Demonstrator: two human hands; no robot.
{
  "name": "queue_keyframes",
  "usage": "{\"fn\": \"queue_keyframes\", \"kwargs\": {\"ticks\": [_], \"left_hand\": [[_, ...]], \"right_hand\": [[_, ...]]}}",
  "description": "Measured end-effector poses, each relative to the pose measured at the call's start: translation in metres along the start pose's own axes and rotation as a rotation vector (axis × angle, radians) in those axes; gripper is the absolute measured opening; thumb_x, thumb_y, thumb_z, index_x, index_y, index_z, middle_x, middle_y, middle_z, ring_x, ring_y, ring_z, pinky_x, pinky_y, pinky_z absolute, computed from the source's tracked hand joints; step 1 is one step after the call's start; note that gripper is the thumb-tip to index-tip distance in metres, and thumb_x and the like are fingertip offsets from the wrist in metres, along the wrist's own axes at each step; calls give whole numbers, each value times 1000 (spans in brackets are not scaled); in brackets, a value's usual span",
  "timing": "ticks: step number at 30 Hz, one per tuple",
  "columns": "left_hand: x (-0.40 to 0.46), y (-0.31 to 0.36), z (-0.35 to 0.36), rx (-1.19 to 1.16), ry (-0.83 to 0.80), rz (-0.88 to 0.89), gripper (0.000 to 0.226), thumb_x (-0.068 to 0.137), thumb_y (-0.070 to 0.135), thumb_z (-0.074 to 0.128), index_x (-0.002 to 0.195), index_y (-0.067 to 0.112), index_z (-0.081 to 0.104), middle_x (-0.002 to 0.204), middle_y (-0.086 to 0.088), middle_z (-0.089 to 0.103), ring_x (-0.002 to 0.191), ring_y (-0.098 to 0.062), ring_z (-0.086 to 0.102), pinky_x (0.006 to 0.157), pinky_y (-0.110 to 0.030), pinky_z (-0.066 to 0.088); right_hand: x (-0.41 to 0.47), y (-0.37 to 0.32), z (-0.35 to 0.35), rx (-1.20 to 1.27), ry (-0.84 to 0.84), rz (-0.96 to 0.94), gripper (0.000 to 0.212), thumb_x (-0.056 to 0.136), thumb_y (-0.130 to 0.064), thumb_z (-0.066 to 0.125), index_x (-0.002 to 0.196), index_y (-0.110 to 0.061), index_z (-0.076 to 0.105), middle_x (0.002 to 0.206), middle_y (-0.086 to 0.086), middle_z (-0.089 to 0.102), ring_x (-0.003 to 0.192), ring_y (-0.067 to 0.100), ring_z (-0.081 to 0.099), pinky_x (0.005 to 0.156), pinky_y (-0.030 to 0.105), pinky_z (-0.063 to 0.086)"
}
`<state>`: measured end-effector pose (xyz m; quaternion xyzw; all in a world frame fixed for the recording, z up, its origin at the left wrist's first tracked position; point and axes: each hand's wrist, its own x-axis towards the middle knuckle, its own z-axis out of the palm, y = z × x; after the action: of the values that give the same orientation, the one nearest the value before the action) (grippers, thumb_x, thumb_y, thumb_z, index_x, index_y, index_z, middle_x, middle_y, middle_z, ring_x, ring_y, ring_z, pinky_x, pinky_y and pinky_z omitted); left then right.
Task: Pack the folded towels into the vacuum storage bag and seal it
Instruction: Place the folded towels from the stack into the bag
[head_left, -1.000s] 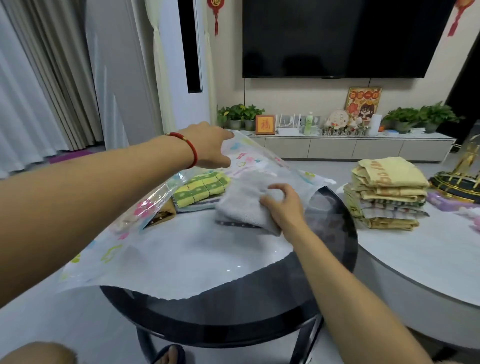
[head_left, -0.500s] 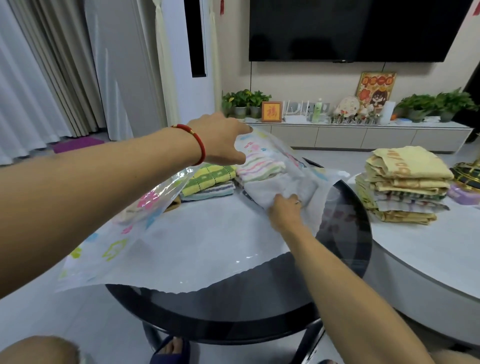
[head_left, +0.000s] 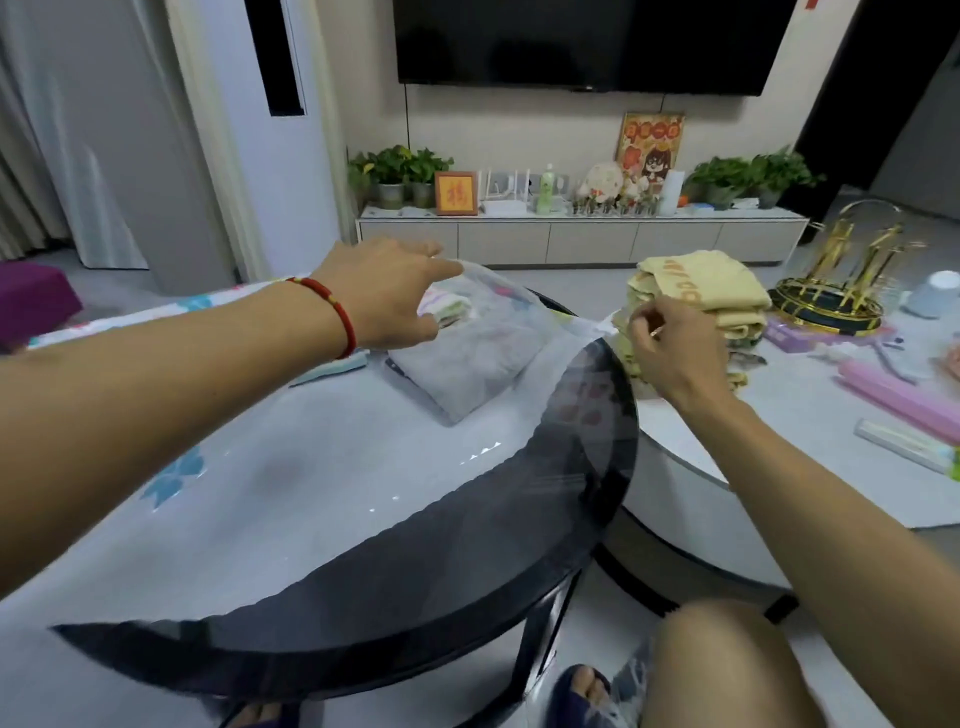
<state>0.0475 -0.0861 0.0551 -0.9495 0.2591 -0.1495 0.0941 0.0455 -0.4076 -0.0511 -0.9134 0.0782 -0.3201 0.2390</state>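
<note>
Soft indoor light, motion blur, wide-angle bowing.

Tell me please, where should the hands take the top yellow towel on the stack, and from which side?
Probably take the top yellow towel by its near left folded edge, where the right hand already reaches the towel stack. It lies flat on top, so fingers can slide under that rounded fold and lift it toward the vacuum bag.

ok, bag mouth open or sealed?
Open. The left hand holds the bag's top layer up at the mouth; a grey towel shows inside.
</note>
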Motion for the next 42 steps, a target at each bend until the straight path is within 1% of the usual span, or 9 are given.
{"fn": "queue_keyframes", "kwargs": {"ticks": [4, 9, 14, 20, 26, 28, 35, 39, 42], "left_hand": [[27, 9, 7, -48, 33, 20, 62, 85, 47, 56, 144, 35, 43, 144, 3, 52, 120, -31, 54, 84, -50, 54], [60, 16, 19, -100, 56, 12, 60, 82, 44, 59, 141, 35, 49, 140, 1, 56, 117, -31, 55, 85, -45, 52], [76, 13, 32, -146, 47, -43, 53, 79, 43, 58, 132, 40, 58, 111, -8, 68, 110, -31, 55, 81, -46, 55], [76, 10, 33, -160, 13, -70, 55, 79, 40, 57, 133, 40, 56, 121, -4, 68, 113, -30, 56, 85, -48, 55], [53, 5, 15, -120, 8, -148, 48, 83, 38, 56, 131, 45, 57, 125, 3, 67, 114, -31, 57, 84, -46, 54], [44, -1, 6, -108, -4, -188, 46, 85, 38, 57, 131, 44, 57, 123, -1, 67, 112, -32, 57, 84, -45, 54], [4, -27, -18, -45, -142, -321, 54, 87, 35, 53, 140, 45, 46, 136, -8, 56, 113, -34, 56, 91, -47, 51], [-6, -35, -35, -27, -168, -312, 57, 90, 37, 51, 146, 41, 40, 138, -10, 53, 112, -35, 56, 89, -47, 52], [-8, -40, -51, -16, -146, -313, 60, 88, 40, 51, 147, 39, 38, 141, -10, 51, 116, -35, 54, 89, -48, 51]], "right_hand": [[55, 64, -1, -134, 30, 143, 27, 98, -23, 54, 109, -10, 75, 110, 19, 73, 98, 41, 65, 81, 46, 56], [106, 112, 8, -313, -45, 297, 31, 103, -32, 52, 128, -23, 68, 137, 23, 53, 128, 44, 45, 105, 51, 39], [145, 130, 13, -227, -129, 450, 34, 94, -39, 68, 125, -27, 66, 129, 24, 61, 123, 46, 52, 106, 53, 44], [164, 130, 2, -61, -192, 478, 25, 84, -15, 81, 102, -24, 67, 119, 21, 64, 100, 40, 65, 84, 47, 59], [141, 76, -34, 460, -130, 377, 31, 86, 5, 68, 100, -23, 70, 117, 16, 61, 102, 38, 66, 74, 45, 64], [120, 49, -59, 652, -242, 348, 38, 89, 4, 63, 112, -24, 74, 118, 15, 60, 94, 31, 68, 69, 37, 64], [27, -47, -133, 1089, -653, 263, 30, 92, 0, 57, 106, -15, 79, 99, 10, 73, 77, 17, 72, 63, 26, 63], [-27, -112, -85, 1140, -967, 247, 32, 92, 4, 57, 105, -14, 79, 93, 6, 73, 73, 16, 70, 60, 25, 61], [-53, -164, -21, 1153, -970, 218, 31, 92, 8, 59, 111, -11, 74, 104, 11, 69, 85, 20, 67, 71, 29, 59]]}}
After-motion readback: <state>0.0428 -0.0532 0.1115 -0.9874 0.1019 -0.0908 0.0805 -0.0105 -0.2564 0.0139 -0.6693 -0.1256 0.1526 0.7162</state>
